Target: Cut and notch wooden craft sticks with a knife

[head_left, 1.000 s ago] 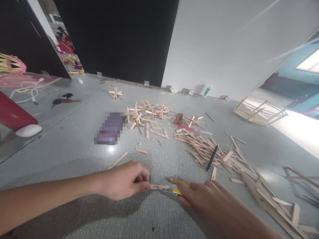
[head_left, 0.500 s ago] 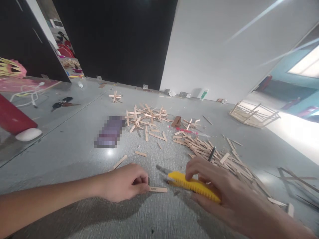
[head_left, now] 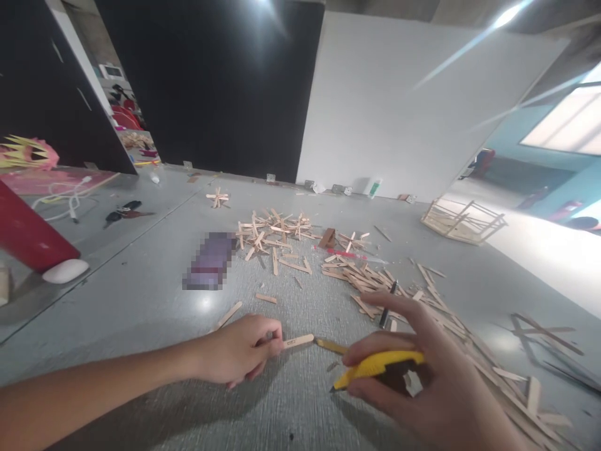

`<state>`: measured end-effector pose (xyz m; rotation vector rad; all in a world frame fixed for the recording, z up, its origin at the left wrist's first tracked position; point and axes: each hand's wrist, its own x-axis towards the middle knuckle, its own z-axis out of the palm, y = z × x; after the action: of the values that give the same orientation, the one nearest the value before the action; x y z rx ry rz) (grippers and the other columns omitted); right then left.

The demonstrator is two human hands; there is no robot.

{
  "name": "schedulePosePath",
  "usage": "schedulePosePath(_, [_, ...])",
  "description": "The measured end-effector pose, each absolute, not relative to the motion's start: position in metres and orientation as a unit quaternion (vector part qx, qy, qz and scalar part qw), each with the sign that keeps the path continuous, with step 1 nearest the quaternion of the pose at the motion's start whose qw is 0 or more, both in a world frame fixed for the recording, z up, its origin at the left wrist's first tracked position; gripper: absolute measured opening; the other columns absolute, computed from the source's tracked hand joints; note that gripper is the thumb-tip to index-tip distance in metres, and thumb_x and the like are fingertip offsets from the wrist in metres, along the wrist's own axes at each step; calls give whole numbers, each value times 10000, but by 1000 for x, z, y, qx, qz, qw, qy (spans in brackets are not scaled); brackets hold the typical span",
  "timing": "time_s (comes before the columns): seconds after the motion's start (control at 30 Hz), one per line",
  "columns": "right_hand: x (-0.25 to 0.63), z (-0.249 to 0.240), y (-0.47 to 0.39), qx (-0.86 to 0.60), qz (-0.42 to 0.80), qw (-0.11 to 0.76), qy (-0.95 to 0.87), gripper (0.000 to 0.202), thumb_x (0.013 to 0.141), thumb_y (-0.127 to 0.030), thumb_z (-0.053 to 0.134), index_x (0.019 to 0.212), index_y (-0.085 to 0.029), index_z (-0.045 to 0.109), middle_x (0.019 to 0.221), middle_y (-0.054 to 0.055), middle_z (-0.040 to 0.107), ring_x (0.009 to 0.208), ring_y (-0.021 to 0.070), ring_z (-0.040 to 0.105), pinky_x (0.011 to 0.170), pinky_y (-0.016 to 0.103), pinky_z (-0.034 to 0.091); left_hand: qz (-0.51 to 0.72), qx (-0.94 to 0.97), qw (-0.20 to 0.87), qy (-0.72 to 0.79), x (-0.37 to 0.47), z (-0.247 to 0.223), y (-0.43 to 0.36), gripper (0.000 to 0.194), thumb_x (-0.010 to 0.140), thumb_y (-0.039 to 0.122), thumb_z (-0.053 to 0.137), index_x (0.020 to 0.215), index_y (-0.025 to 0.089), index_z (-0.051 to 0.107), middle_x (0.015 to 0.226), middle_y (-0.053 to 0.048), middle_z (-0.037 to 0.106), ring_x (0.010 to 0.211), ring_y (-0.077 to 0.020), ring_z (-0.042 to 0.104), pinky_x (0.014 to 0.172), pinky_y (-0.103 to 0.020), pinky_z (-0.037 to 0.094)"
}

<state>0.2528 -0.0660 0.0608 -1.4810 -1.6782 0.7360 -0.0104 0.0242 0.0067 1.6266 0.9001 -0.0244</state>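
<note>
My left hand [head_left: 248, 348] is closed in a pinch on one end of a short wooden craft stick [head_left: 299, 341], which carries a small dark mark. The stick's rounded end points right. My right hand [head_left: 422, 363] grips a yellow utility knife [head_left: 375, 366] low over the table, its index finger lifted off. The knife's dark tip points down and left; no long blade shows. Between the hands, a yellowish-brown strip [head_left: 331, 346] lies close to the stick's rounded end. A black pen [head_left: 388, 305] is just beyond my right fingers.
Loose craft sticks [head_left: 361, 275] spread along the right side. Stick stars [head_left: 277, 228] cluster at the middle back, near a blurred purple rectangle [head_left: 209, 262]. A red cylinder [head_left: 32, 232] and keys [head_left: 124, 212] are at left. A stick frame [head_left: 464, 222] stands at far right.
My right hand has turned the knife and drawn it away from the stick, so its long blade no longer shows. My left hand has tilted the stick's free end up. The view has lifted slightly.
</note>
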Motion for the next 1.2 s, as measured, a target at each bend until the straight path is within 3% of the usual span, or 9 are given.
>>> schedulePosePath(0.1, [250, 55, -58, -570, 402, 393, -599, 796, 767, -289, 794, 1455, -283, 394, 808, -14, 774, 561, 158, 670, 515, 256, 550, -8, 707, 594, 384, -10, 6, 24, 306, 1033, 519, 430, 901, 244, 457, 552, 82, 489, 318, -84, 364, 303, -170, 271])
schedulePosePath(0.27, [250, 26, -47, -519, 444, 303, -665, 156, 821, -316, 736, 884, -190, 667, 741, 17, 688, 636, 140, 625, 569, 245, 502, -5, 713, 586, 384, -9, 4, 23, 333, 1031, 544, 425, 892, 243, 456, 544, 87, 488, 316, -82, 376, 321, -168, 276])
schedulePosePath(0.33, [246, 8, -47, -502, 467, 361, -632, 285, 908, -447, 656, 813, -179, 645, 712, 15, 627, 612, 129, 572, 544, 245, 475, -2, 714, 580, 391, -9, 2, 23, 335, 1031, 559, 417, 918, 246, 454, 545, 88, 492, 315, -84, 376, 321, -169, 269])
schedulePosePath(0.43, [239, -17, -46, -433, 603, 461, -486, 425, 950, -599, 569, 871, -183, 617, 725, -2, 605, 480, 85, 465, 409, 200, 367, 7, 709, 578, 404, -9, -2, 23, 325, 1041, 566, 383, 991, 252, 450, 557, 90, 498, 305, -88, 368, 298, -171, 251])
schedulePosePath(0.5, [236, -27, -42, -392, 663, 476, -424, 417, 945, -590, 598, 882, -180, 636, 751, 8, 626, 481, 87, 489, 415, 202, 394, 2, 705, 580, 409, -10, -5, 24, 316, 1051, 550, 360, 1021, 249, 450, 559, 87, 509, 299, -89, 368, 281, -168, 250])
schedulePosePath(0.63, [236, -27, -31, -374, 658, 540, -369, 393, 937, -575, 649, 937, -187, 705, 921, 44, 695, 757, 160, 693, 735, 283, 561, -14, 706, 580, 407, -10, -3, 25, 277, 1061, 504, 364, 1028, 240, 439, 553, 90, 522, 292, -81, 362, 267, -157, 248])
schedulePosePath(0.8, [236, -21, -28, -372, 638, 588, -329, 441, 868, -633, 717, 974, -206, 737, 1038, 70, 731, 984, 249, 719, 936, 389, 534, -23, 715, 565, 412, -8, 4, 24, 248, 1062, 465, 376, 1000, 233, 439, 545, 95, 515, 292, -75, 365, 274, -156, 242])
schedulePosePath(0.93, [233, -24, -28, -388, 625, 580, -351, 499, 838, -687, 717, 978, -208, 739, 986, 72, 714, 971, 254, 703, 873, 391, 545, -31, 715, 563, 413, -7, 4, 25, 240, 1052, 452, 402, 986, 228, 456, 541, 95, 517, 285, -76, 375, 280, -166, 250])
schedulePosePath(1.2, [234, -33, -27, -405, 597, 579, -381, 583, 918, -694, 615, 1227, -207, 701, 737, -17, 525, 685, 132, 530, 642, 260, 481, -22, 718, 564, 406, -7, -1, 26, 308, 1049, 503, 385, 903, 237, 436, 542, 85, 528, 277, -69, 368, 281, -161, 243])
